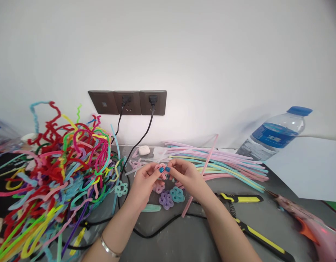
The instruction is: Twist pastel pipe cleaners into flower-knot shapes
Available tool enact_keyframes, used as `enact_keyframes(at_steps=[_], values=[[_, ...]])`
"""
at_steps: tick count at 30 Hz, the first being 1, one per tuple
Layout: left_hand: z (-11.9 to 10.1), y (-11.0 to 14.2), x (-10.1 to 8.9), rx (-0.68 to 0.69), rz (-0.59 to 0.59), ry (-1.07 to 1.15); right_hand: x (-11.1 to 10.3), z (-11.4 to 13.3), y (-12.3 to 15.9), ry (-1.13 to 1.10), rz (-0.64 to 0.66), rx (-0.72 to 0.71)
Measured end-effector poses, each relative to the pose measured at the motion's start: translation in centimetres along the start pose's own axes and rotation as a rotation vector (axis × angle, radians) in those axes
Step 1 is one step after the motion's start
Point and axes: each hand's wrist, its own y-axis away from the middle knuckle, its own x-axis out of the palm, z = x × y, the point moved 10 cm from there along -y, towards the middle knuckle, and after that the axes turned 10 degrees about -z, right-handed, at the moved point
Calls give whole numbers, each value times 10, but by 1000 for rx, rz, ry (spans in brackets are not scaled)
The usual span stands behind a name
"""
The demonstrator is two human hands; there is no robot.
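My left hand (146, 178) and my right hand (184, 174) meet over the middle of the table. Both pinch a pink pipe cleaner flower (159, 167) between thumbs and fingers, which partly hide it. Just below them lie a purple pipe cleaner flower (166, 200) and a blue one (177, 194), with another pink flower partly covered by my fingers. A pale green flower (121, 189) rests to the left of my left hand. One long pink pipe cleaner (210, 154) slants behind my right wrist.
A big tangled heap of coloured pipe cleaners (75, 163) fills the left. Straight pipe cleaners (233, 165) lie along the wall. Yellow-black pliers (240, 198), a pink glue gun (312, 222) and a water bottle (279, 131) are on the right. Black cables (159, 233) cross the table.
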Motion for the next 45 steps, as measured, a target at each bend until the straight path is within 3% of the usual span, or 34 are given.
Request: enact_keyframes(at_steps=[3,8,21,32,39,45], values=[[-1,0,-2,8,-4,-16,0,3,1,-6,-4,-31],[3,2,4,-35,168,-196,1,2,3,31,36,-1],[4,2,6,-1,260,-338,5,2,5,34,103,12],[0,-1,0,31,137,-242,2,3,5,-37,105,28],[-4,-1,-6,43,2,-99,6,2,2,-115,15,42],[-14,-2,-5,184,30,-225,5,1,3,-113,15,76]])
